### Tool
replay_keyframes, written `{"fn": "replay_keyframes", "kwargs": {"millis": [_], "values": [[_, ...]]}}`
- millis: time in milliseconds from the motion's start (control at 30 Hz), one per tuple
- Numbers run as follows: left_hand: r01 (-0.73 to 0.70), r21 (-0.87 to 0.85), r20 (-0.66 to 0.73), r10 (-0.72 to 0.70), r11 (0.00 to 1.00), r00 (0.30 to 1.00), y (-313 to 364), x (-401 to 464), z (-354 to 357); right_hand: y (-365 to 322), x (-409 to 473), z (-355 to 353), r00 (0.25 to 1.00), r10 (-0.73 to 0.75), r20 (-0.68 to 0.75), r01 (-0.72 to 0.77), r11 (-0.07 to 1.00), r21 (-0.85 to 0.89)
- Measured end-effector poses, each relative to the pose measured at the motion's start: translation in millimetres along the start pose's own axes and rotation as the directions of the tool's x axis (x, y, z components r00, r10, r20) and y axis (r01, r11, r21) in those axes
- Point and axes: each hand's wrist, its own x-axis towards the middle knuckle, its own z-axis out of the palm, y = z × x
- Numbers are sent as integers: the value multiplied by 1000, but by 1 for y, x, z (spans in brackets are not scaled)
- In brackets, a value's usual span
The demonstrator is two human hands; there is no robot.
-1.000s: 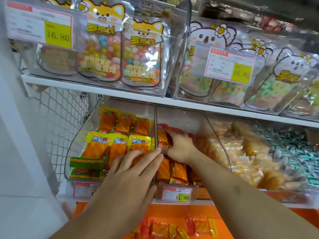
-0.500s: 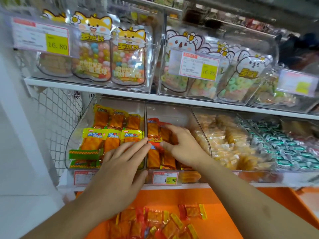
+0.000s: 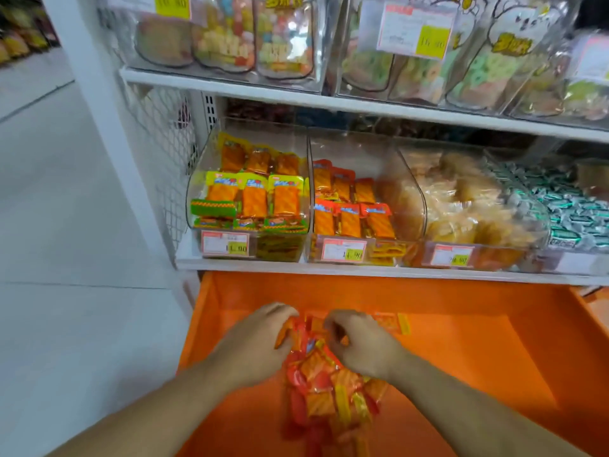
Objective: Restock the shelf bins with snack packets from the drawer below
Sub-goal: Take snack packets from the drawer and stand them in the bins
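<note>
An orange drawer (image 3: 478, 351) stands pulled out below the shelf, with a heap of red and orange snack packets (image 3: 329, 390) in its middle. My left hand (image 3: 253, 341) and my right hand (image 3: 359, 341) are both down in the drawer, fingers curled around packets at the far end of the heap. On the shelf above, a clear bin (image 3: 356, 249) holds rows of red-topped orange packets. To its left a clear bin (image 3: 211, 192) holds yellow-and-green-topped packets.
Further right on the same shelf are a bin of pale wrapped pastries (image 3: 461, 206) and a bin of green-and-white sweets (image 3: 566, 209). Bags of coloured candy (image 3: 283, 37) fill the shelf above. White floor (image 3: 66, 258) lies to the left of the wire-mesh shelf side (image 3: 164, 153).
Both hands have left the shelf bins and dropped into the drawer, closing on packets in the heap. My view has tilted down.
</note>
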Motion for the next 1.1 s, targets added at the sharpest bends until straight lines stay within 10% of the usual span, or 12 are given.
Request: {"fn": "replay_keyframes", "kwargs": {"millis": [400, 767, 1100], "values": [[593, -43, 70, -589, 804, 805, -122, 59, 132, 104, 90, 117, 924, 370, 91, -373, 928, 7], [465, 167, -73, -460, 869, 885, -148, 79, 160, 136, 115, 162, 900, 423, -105, -435, 889, -142], [597, -397, -49, -665, 697, 745, -99, 77, 109, 119, 97, 103, 895, 426, -131, -399, 897, 188]]}}
